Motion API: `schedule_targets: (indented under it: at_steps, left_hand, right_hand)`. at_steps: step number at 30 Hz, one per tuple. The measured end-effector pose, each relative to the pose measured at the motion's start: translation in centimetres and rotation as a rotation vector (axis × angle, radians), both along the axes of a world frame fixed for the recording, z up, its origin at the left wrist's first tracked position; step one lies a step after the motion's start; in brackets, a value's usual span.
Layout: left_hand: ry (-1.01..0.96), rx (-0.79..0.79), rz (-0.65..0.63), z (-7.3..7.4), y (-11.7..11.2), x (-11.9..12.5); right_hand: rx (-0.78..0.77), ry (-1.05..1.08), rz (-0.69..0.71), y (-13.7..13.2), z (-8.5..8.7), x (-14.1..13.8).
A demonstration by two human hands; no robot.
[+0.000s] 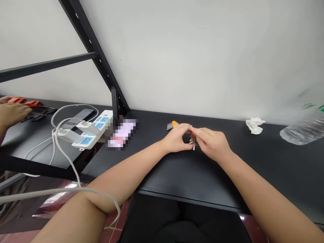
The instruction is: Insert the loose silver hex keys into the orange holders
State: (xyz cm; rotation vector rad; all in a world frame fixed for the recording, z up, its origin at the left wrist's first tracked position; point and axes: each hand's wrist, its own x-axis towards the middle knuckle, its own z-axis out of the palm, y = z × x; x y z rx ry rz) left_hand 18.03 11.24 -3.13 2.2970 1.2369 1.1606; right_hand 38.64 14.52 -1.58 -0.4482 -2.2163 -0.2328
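My left hand [178, 138] curls round a small orange piece with thin metal rods [192, 139], which looks like a hex key set. The fingers and thumb of my right hand [211, 141] close on its right side. Both hands meet just above the black table, and most of the set is hidden by the fingers. Just behind my left hand lies a yellow-orange holder [175, 124] with several metal rods pointing left, partly covered by that hand.
On the left stand a white power strip [101, 126] with plugged-in chargers, a phone [84, 116] and loose white cables. Another person's hand [12, 113] touches orange-handled tools [32, 104]. A black metal frame [97, 54] rises there. Crumpled tissue [255, 125] and a plastic bottle [303, 130] lie right.
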Motion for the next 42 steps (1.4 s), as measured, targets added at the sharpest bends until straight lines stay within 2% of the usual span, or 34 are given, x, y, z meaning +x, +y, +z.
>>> schedule_targets:
  at_steps: [5, 10, 16, 21, 23, 25, 30, 32, 36, 42]
  left_hand:
    - [-0.023, -0.026, -0.064, 0.3, -0.1, 0.2]
    - [-0.025, -0.025, -0.023, -0.1, -0.3, 0.3]
    - [-0.063, 0.007, -0.031, -0.2, -0.3, 0.2]
    - [-0.014, 0.076, 0.029, 0.0, -0.3, 0.2]
    - [-0.013, 0.059, 0.046, 0.0, -0.2, 0.2]
    - [-0.012, 0.045, 0.062, 0.0, -0.3, 0.2]
    - [0.030, 0.052, 0.073, 0.0, -0.4, 0.3]
    - [0.059, 0.063, 0.067, 0.1, -0.4, 0.3]
    - [0.049, 0.047, 0.038, 0.3, -0.4, 0.3]
    - [-0.007, -0.066, 0.037, 0.4, -0.3, 0.0]
  right_hand:
    - [0.017, 0.061, 0.017, 0.2, -0.1, -0.1]
    - [-0.026, 0.076, 0.064, 0.0, -0.3, -0.2]
    - [-0.083, 0.164, 0.079, -0.3, -0.8, -0.7]
    - [-0.209, 0.184, 0.073, -0.5, -1.0, -1.2]
    - [-0.313, 0.240, 0.089, -0.4, -0.9, -1.3]
    - [-0.489, 0.316, 0.111, -0.3, -0.9, -1.4]
    - [-1.119, 0.425, 0.274, 0.5, -1.2, -1.8]
    - [-1.315, 0.464, 0.311, 0.7, -1.2, -1.8]
    - [-1.505, 0.570, 0.294, 0.7, -0.6, -1.4]
    - [-1.661, 0.767, 0.549, 0.3, 0.8, -0.8]
